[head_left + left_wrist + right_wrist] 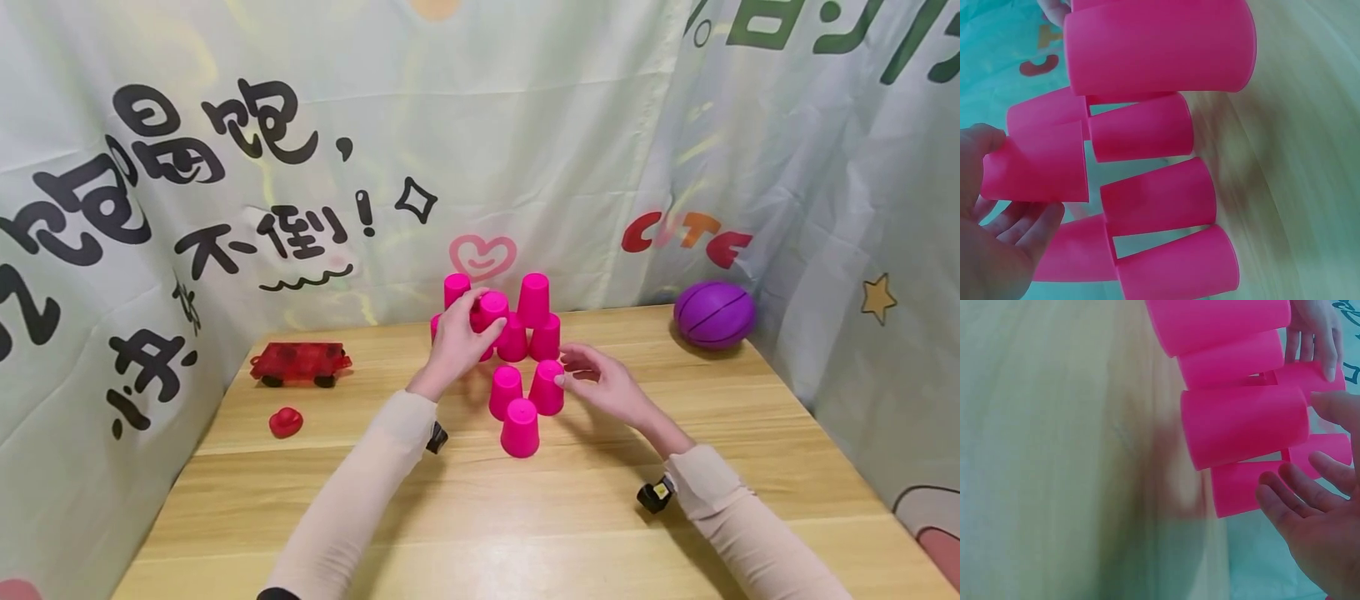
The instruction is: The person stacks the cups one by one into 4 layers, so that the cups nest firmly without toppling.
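Note:
In the head view, my left hand (pixel 459 333) grips an upside-down pink cup (pixel 493 307) between thumb and fingers. It is raised in front of a back row, between two upper cups: a left upper cup (pixel 457 288) and a right upper cup (pixel 535 300), both standing on lower cups. The left wrist view shows the held cup (pixel 1038 164) tilted from the others. My right hand (pixel 607 387) is beside the right front cup (pixel 547 390), thumb tip right at its top edge, fingers spread and loosely bent. A nearer cup (pixel 520 429) and a left front cup (pixel 506 393) stand beside it.
A red toy car (pixel 302 364) and a small red hat-shaped piece (pixel 286 422) lie on the left of the wooden table (pixel 480 517). At the back right corner sits a purple ball (pixel 714 315). Printed cloth (pixel 525 150) hangs behind the table.

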Tool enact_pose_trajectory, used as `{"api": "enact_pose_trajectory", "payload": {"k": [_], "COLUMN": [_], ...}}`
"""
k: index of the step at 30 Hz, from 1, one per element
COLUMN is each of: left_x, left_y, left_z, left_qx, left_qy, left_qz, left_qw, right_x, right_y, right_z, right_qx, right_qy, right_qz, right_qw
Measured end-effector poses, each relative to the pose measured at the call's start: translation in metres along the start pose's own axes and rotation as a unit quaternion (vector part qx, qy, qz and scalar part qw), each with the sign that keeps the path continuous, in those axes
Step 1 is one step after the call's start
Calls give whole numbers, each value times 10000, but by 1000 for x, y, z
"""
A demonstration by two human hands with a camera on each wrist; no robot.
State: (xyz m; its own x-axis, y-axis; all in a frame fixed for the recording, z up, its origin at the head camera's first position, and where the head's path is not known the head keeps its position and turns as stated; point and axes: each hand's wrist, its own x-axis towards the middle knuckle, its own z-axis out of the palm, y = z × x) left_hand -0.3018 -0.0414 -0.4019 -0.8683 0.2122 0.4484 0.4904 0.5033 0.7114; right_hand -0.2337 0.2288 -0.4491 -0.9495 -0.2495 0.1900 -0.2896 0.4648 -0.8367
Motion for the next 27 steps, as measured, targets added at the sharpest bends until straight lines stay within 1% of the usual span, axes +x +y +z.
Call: {"api": "enact_pose_trajectory", "payload": {"k": [5, 10, 19, 23, 27], "left_x": [5, 12, 22, 25, 27], "left_y": [-4, -6, -5, -2, 1], "left_z": [6, 10, 14, 15, 16], "left_qx": [231, 282, 398, 470, 560], "left_qy": [125, 189, 82, -7, -29], "left_qz": [-94, -236, -293, -337, -339], "left_qw": [9996, 9991, 9987, 9983, 9979], "right_x": [0, -1, -1, -1, -3], "right_y": [6, 12, 19, 20, 21], "right_z": [6, 10, 14, 16, 18], "right_qx": [51, 68, 42, -24, -47], "right_qy": [-55, -147, -189, -230, -307], "right_qz": [66, 39, -79, 38, 124], "right_qw": [10000, 9999, 9998, 9997, 9994]}}
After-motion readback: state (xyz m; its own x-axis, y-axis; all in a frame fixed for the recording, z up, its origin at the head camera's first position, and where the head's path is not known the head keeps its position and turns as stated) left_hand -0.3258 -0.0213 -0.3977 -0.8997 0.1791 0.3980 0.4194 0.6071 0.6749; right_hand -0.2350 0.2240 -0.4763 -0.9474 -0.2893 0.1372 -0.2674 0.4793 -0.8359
